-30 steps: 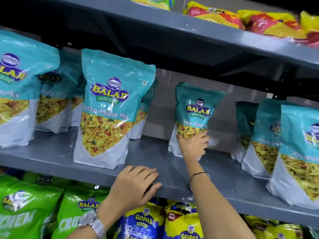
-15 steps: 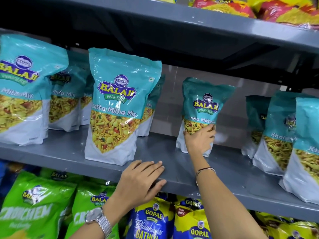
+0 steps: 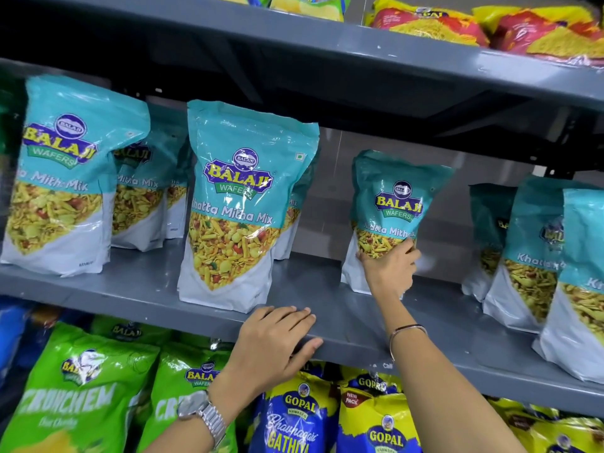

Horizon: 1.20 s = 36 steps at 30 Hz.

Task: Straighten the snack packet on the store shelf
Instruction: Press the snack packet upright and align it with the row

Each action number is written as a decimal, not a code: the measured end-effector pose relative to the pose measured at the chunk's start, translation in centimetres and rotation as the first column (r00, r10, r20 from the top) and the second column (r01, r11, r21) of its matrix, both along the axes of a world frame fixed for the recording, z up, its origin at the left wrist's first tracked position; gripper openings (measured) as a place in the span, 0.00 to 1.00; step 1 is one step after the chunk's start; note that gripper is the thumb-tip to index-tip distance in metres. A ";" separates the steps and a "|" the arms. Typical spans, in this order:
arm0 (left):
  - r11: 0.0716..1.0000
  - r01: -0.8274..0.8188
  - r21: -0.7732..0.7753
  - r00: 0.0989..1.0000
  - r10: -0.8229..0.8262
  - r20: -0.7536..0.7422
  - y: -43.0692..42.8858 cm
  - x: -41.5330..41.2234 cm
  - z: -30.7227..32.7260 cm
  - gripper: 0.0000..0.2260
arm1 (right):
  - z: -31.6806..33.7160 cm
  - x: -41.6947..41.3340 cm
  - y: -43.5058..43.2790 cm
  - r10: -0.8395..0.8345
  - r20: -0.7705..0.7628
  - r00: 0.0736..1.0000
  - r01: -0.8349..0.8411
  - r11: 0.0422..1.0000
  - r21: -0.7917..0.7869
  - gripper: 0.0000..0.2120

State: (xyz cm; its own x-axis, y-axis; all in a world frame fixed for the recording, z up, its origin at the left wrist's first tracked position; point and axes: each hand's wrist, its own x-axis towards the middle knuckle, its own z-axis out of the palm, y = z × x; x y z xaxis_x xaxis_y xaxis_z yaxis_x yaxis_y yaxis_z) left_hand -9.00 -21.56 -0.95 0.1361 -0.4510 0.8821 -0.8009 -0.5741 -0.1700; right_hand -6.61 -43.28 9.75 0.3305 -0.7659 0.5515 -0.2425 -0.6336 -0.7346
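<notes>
Balaji Wafers packet (image 3: 397, 204) in right hand (image 3: 390, 273)

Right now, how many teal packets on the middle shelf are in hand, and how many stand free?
Teal packet under the right hand: 1
Teal packets standing free: 8
Total visible: 9

Green Crunchem packets (image 3: 75, 390) and blue-yellow Gopal packets (image 3: 330, 420) below, red-yellow packets (image 3: 464, 24) on top.
</notes>
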 end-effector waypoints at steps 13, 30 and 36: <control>0.999 -0.004 0.033 0.998 0.007 -0.067 0.1 -0.4 0.2 0.18 | -0.3 -5.1 2.6 -0.025 -0.002 1.000 0.025 0.999 -0.036 0.47; 0.996 -0.001 0.094 0.983 0.018 -0.184 0.8 -2.0 0.9 0.20 | -0.5 -12.8 7.0 -0.063 -0.033 0.998 0.059 0.994 -0.089 0.47; 0.993 0.011 0.120 0.974 0.016 -0.227 0.9 -2.2 1.2 0.22 | -0.5 -14.5 8.0 -0.074 -0.042 0.996 0.070 0.993 -0.100 0.47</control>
State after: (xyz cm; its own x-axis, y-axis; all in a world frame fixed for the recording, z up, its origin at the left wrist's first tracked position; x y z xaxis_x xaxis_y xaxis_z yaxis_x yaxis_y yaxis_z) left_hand -11.25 -20.61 0.26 0.3284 -0.5509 0.7673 -0.8250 -0.5628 -0.0511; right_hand -21.15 -35.31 9.25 0.3029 -0.7316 0.6108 -0.3222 -0.6817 -0.6568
